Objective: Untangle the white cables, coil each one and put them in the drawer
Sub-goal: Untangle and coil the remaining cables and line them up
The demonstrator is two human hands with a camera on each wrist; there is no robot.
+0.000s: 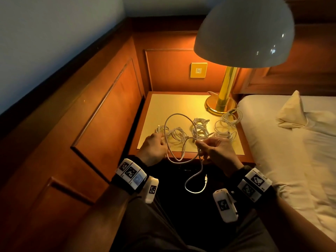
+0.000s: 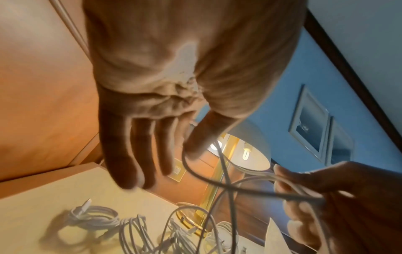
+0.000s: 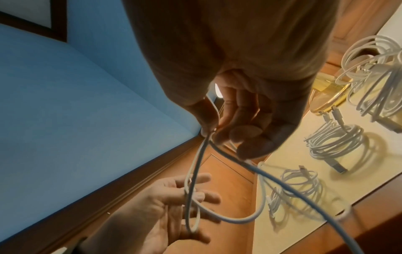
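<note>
The loose cable (image 3: 282,186) is hanging between the hands at the lower centre of the head view. Its big loop is arching over the coiled bundles (image 1: 177,134) on the tabletop (image 1: 172,104), and its plug end (image 1: 206,178) is dangling below the front edge. Pulling the hands apart now could be tightening the crossed strands into a knot, and a dragged loop could be catching the bundles, undoing them or sweeping them toward the lamp base (image 1: 221,105). The right hand (image 1: 218,151) is pinching two strands between thumb and forefinger. The left hand (image 1: 154,148) is lying open, fingers straight and spread, with the cable running across them beside the thumb. The drawer is not showing plainly.
</note>
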